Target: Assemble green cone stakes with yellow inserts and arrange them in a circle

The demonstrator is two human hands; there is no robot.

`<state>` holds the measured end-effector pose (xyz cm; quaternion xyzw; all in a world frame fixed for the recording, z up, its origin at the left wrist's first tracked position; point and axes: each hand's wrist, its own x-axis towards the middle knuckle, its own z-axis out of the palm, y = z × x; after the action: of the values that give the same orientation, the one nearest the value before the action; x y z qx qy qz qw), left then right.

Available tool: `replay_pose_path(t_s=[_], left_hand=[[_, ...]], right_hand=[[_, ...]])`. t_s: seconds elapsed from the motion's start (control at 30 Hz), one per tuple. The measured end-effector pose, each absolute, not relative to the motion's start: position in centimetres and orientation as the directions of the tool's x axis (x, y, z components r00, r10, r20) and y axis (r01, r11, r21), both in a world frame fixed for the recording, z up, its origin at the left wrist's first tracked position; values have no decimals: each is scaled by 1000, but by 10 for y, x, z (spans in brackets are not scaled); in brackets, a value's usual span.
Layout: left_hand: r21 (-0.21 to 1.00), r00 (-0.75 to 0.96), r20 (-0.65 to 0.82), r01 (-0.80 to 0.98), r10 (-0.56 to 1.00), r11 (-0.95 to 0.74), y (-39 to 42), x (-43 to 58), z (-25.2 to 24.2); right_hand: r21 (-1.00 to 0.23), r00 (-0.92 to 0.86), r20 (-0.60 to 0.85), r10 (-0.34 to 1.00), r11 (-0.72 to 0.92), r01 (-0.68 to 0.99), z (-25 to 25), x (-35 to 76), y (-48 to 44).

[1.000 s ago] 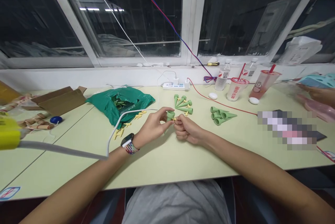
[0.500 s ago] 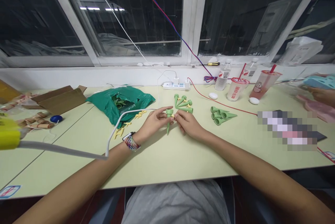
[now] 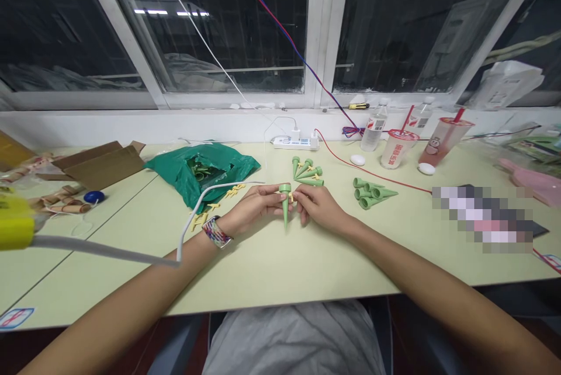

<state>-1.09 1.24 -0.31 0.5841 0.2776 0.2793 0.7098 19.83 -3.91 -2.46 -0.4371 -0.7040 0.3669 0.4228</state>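
Above the table, my left hand [image 3: 252,209] grips a green plastic watering spike [image 3: 286,211], its wide cap up and its tip down. My right hand [image 3: 322,207] pinches a small yellow valve [image 3: 291,196] at the spike's side, just below the cap. Whether the valve is seated in the spike, I cannot tell. Behind my hands several green spikes with yellow valves [image 3: 308,172] lie fanned out. To the right is a pile of bare green cones [image 3: 369,193]. Loose yellow valves [image 3: 213,207] lie beyond my left wrist.
A torn green bag [image 3: 236,159] holding more green parts lies back left, near a cardboard piece [image 3: 96,166] and wooden toys [image 3: 65,202]. A power strip [image 3: 284,143] sits by the wall. Drink cups [image 3: 397,150], a bottle [image 3: 372,129] and a red cable [image 3: 377,170] are right.
The spike has shifted slightly right and downward, and my left wrist has turned. At the far right, another person's hand and a light-blue object have left the view.
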Motion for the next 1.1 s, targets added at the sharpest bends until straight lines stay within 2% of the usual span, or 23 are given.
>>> replay_pose_path(t_s=[0.27, 0.53, 0.73, 0.87, 1.0, 1.1], left_hand=[[939, 723, -159, -100, 673, 330, 17, -10, -9], [985, 722, -69, -62, 689, 163, 14, -11, -4], [974, 731, -81, -87, 678, 210, 16, -10, -6], [981, 729, -50, -91, 683, 169, 20, -6, -11], [993, 713, -74, -11, 697, 117, 20, -3, -15], [999, 732, -31, 45, 681, -3, 16, -1, -15]], right_hand=[[-748, -317, 362, 876, 476, 461, -21, 203, -40], [-851, -285, 255, 924, 354, 387, -21, 201, -44], [-854, -269, 282, 921, 369, 366, -21, 197, -42], [-888, -243, 250, 937, 322, 328, -16, 209, -34], [-868, -63, 361, 930, 360, 342, -5, 233, -26], [-768, -83, 467, 880, 450, 456, -2, 242, -24]])
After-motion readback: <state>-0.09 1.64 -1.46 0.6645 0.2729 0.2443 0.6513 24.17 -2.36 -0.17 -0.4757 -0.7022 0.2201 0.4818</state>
